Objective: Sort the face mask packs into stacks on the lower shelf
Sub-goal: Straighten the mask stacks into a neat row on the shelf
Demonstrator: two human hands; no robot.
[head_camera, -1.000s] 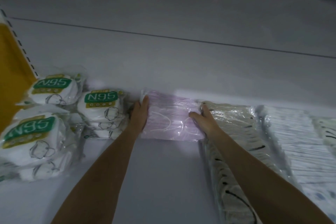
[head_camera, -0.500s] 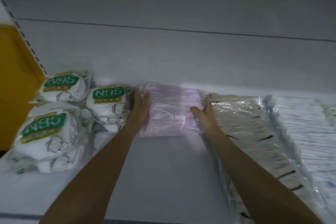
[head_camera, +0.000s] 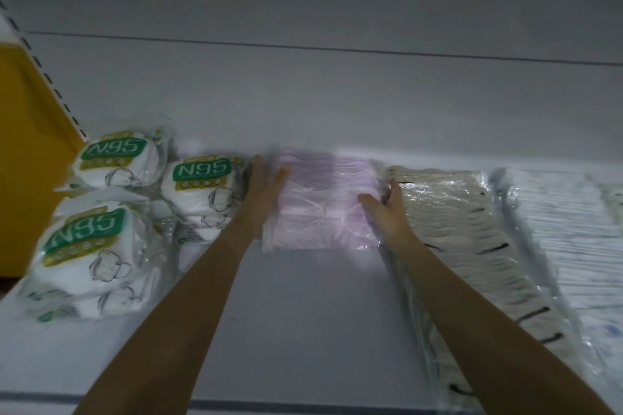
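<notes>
The left hand point(head_camera: 264, 194) lies against the left edge of the pink mask pack point(head_camera: 323, 212). Its fingers are straight and held together, and the thumb is spread onto the pack's top. The right hand point(head_camera: 386, 210) meets the opposite edge the same way: its fingers reach down the side of the pack and its thumb rests on the clear wrapper. Both hands press the pack between them rather than closing round it.

The pack lies flat on the lower shelf point(head_camera: 286, 320), near the back. It is a clear plastic bag of pale pink masks with white ear loops showing through, and no writing on it can be read.

Just beside the left hand is an N95 pack point(head_camera: 202, 180). Its green label carries "N95" in white, above a yellowish band with small round marks and a line drawing of a mask. A second N95 pack point(head_camera: 118, 160) sits behind and to its left, and a third N95 pack point(head_camera: 86, 246) sits nearer the shelf's front edge. Each is a clear bag of white masks, and the smaller print is too blurred to read.

Touching the right hand's far side is a long clear bag of beige masks point(head_camera: 455, 232) with black ear loops. Beyond it is a bag of white masks point(head_camera: 573, 246), with no legible label.

A yellow panel point(head_camera: 27, 152) stands at the far left.
</notes>
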